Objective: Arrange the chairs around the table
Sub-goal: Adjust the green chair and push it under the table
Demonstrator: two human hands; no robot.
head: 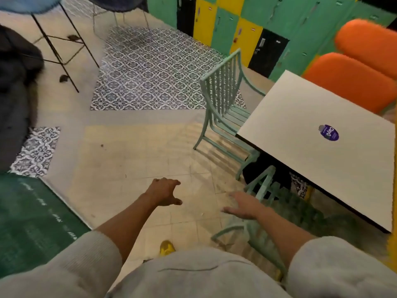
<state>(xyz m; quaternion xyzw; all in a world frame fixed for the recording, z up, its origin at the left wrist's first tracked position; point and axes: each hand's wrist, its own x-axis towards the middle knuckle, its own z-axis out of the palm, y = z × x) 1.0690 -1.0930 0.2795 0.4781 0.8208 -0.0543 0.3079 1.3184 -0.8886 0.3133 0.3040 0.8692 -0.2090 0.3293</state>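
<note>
Pale cream floor tiles (133,168) fill the middle of the view, with a patch of blue-and-white patterned tiles (150,72) toward 12 o'clock and a smaller patch of the same pattern at 9 o'clock. A dark green mat (28,222) lies at 8 o'clock. Green, yellow and black locker doors (236,24) line the wall at 1 o'clock.

A white square tabletop with a dark edge (300,125) sits at 3 o'clock, and a round purple sticker (329,132) lies on it. 1 mint-green slatted metal chair (223,100) stands upright at the table's far-left side, its seat tucked partly under the top and its back toward the open floor. A 2nd mint-green metal chair (257,211) sits at 5 o'clock beside the table's near corner, blurred and partly hidden by the right arm. 2 orange padded cushions (354,67) show beyond the table at 2 o'clock.

The person's left hand (164,192) hovers over bare floor near the centre, fingers spread and curled a little, holding nothing. The right hand (242,206) is flat with its fingers stretched out and close together, right at the 2nd chair's frame; whether it touches the metal I cannot tell. Grey sleeves (86,265) are pushed up both forearms, and 1 yellow shoe (167,247) shows at 6 o'clock.

A black-legged stool with a blue seat (60,39) stands at 11 o'clock, and a dark heap (15,82) lies at 9 o'clock.
</note>
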